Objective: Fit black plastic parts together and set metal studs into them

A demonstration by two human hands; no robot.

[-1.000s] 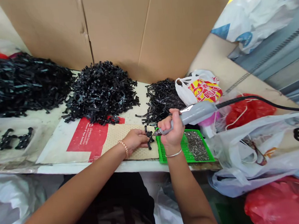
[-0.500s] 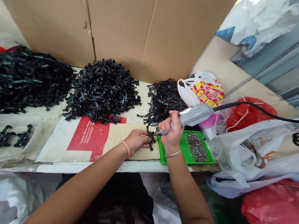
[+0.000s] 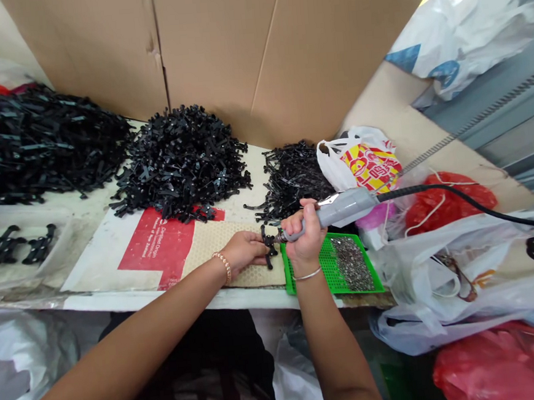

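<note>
My left hand (image 3: 244, 251) pinches a small black plastic part (image 3: 268, 248) and holds it down on a beige honeycomb mat (image 3: 208, 238). My right hand (image 3: 304, 234) is wrapped round a grey electric screwdriver (image 3: 341, 207) with a black cable (image 3: 471, 203). The tool's tip touches the black part. Just right of the part lies a green tray (image 3: 328, 275) with a heap of small metal screws (image 3: 352, 262).
Three piles of black plastic parts lie along the cardboard wall: far left (image 3: 31, 144), middle (image 3: 181, 160), right (image 3: 293, 176). Several finished parts (image 3: 11, 245) sit at the left. Plastic bags, white (image 3: 467, 270), red (image 3: 451, 195) and printed (image 3: 368, 161), crowd the right side.
Both hands stay on the part and the screwdriver; the tool has shifted only slightly. The view has drifted a little.
</note>
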